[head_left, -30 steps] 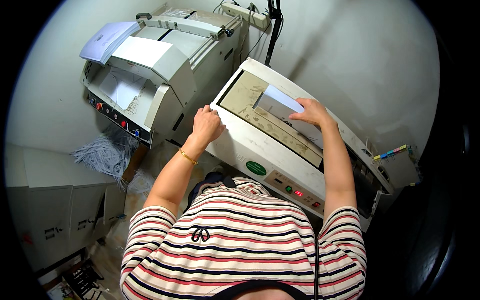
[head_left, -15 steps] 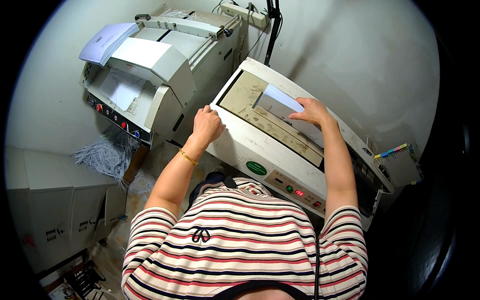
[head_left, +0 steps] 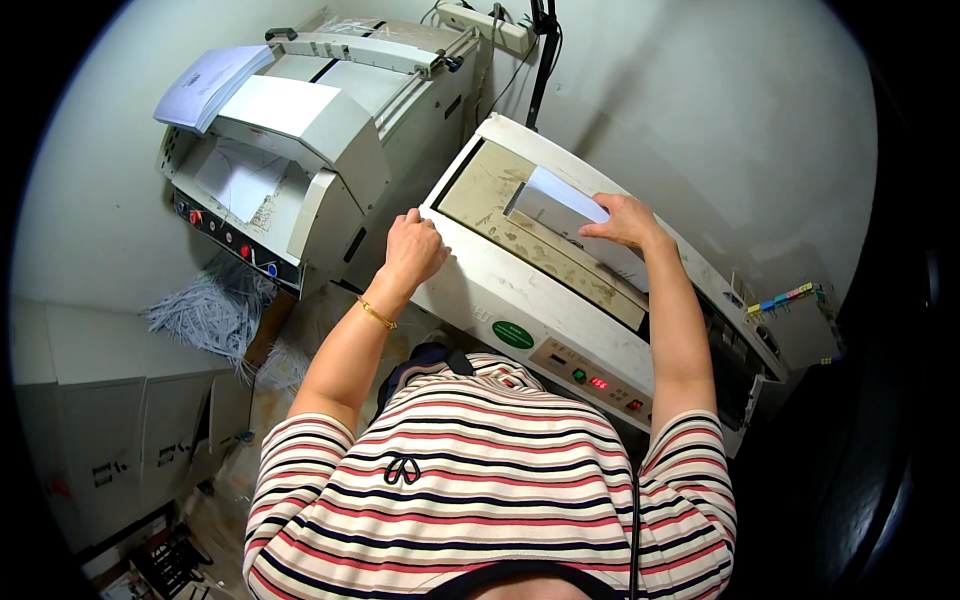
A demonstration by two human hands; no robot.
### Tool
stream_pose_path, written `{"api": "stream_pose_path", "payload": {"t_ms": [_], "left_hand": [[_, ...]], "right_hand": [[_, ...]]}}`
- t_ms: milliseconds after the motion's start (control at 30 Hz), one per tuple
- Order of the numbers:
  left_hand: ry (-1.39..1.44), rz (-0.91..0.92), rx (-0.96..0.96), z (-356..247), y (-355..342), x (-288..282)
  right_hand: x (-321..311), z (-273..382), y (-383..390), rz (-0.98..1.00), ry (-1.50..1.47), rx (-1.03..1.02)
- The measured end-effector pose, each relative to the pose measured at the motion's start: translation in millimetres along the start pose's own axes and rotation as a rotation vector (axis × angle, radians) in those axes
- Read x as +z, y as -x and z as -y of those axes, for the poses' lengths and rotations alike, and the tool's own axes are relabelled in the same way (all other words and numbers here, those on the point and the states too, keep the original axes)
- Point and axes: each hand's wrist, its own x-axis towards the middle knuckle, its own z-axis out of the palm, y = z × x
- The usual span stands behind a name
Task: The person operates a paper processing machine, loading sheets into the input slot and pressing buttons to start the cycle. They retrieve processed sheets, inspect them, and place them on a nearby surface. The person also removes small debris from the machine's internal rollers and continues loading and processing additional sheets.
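A long cream binding machine (head_left: 470,272) stands in front of me, with a smudged beige top plate (head_left: 475,195). A block of white paper sheets (head_left: 565,197) stands on edge in the long slot of this plate. My right hand (head_left: 627,222) is closed over the block's upper edge, thumb on the near side and fingers on the far side. At the machine's near left corner, my left hand (head_left: 416,247) rests with its fingers curled over the edge. Its fingertips are partly hidden.
A grey paper cutter (head_left: 350,150) stands at the back left, with a paper stack (head_left: 215,85) on top. Shredded paper strips (head_left: 205,315) lie below it. A black stand (head_left: 543,70) rises behind the machine. Grey cabinets (head_left: 100,400) line the left.
Both hands keep their places on the machine and the paper block. Only the view has shifted very slightly.
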Motion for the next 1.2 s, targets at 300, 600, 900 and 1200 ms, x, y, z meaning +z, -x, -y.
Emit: {"api": "stream_pose_path", "payload": {"t_ms": [300,600,900,1200], "left_hand": [[0.012,-0.011,0.005,0.1,0.5,0.4],[0.034,-0.011,0.002,1.1,-0.7,2.1],[0.032,-0.034,0.032,3.3,-1.6,1.7],[0.034,-0.028,0.09,-2.7,-3.8,-3.3]], "right_hand": [[-0.2,-3.3,4.3,-0.013,-0.001,0.026],[0.5,-16.6,16.1,-0.033,-0.005,0.04],[2.7,-31.7,39.9,-0.043,-0.044,0.075],[16.5,-77.5,70.2,-0.054,-0.06,0.124]]}}
